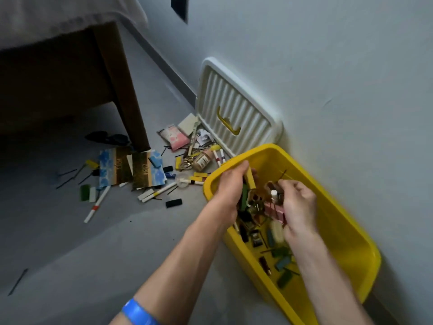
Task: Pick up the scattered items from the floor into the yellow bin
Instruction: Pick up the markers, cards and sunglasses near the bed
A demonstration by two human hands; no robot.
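Note:
The yellow bin (pixel 339 221) stands on the grey floor against the wall, with several small blocks, sticks and clips inside. Both hands are over its near end. My left hand (pixel 230 186) grips a bunch of small items, among them a yellow block (pixel 250 178) and a green piece (pixel 244 198). My right hand (pixel 297 202) is closed around more small items, including a small bottle with a white cap (pixel 273 193) and a pink piece (pixel 273 209). Scattered items still lie on the floor to the left: markers (pixel 97 205), cards (pixel 131 170), a small jar (pixel 201 161).
The bin's cream ribbed lid (pixel 236 113) leans against the wall behind the pile. A wooden bed leg (pixel 126 95) stands at the left beside the items. Black sticks (pixel 17 281) lie farther out on the floor. A pink notepad (pixel 174 137) lies near the lid.

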